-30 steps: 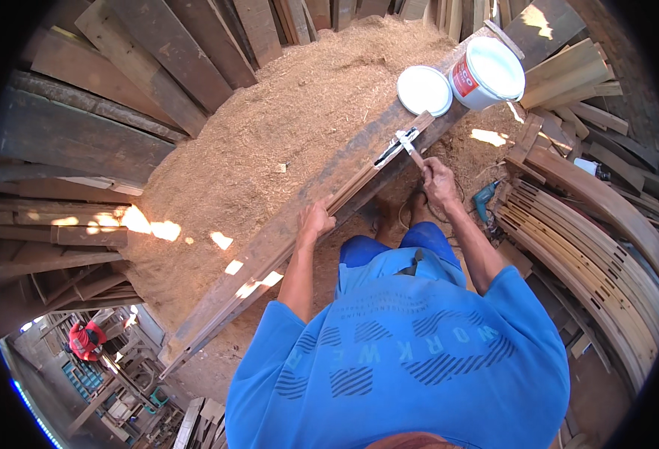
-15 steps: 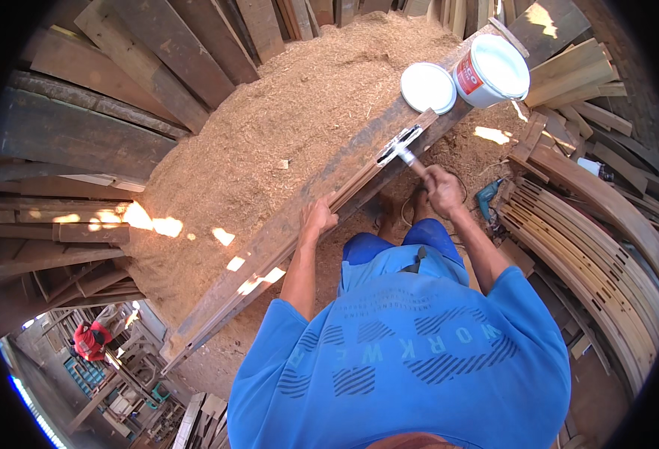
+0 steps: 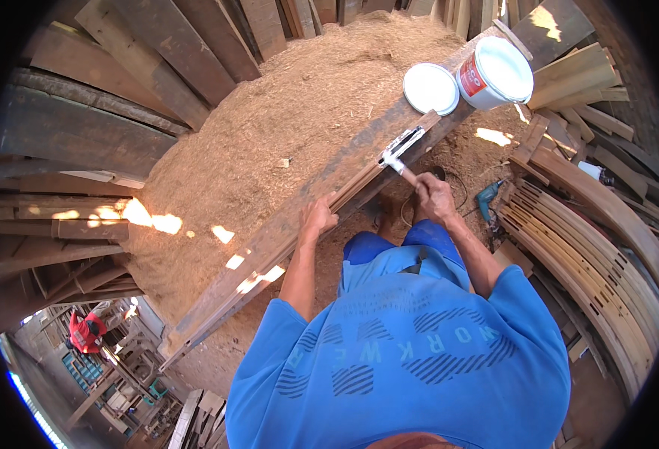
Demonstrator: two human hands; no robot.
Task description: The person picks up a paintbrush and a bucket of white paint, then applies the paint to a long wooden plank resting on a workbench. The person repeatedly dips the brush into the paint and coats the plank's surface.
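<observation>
A narrow piece of wood (image 3: 359,180) lies along a long dark plank (image 3: 269,235), which runs diagonally from lower left to upper right. My left hand (image 3: 317,218) is closed around the wood's near part. In my right hand (image 3: 434,198) is a wooden-handled brush (image 3: 394,163), gripped by its handle. Its white-smeared end touches the far part of the wood, where a white wet-looking patch (image 3: 410,138) surrounds a dark slot. Past it on the plank stand an open white bucket (image 3: 473,81) and its round white lid (image 3: 430,89).
Sawdust (image 3: 269,142) covers the ground beyond the plank. Boards (image 3: 142,60) lean all around at the far left. A blue-green power drill (image 3: 486,196) lies at right, beside a stack of slotted curved timbers (image 3: 584,277). A person in red (image 3: 86,333) works at far lower left.
My right hand has moved slightly left and down with the brush, and its white end has shifted along the wood. My left hand stays put. The distant person has straightened or shifted a little.
</observation>
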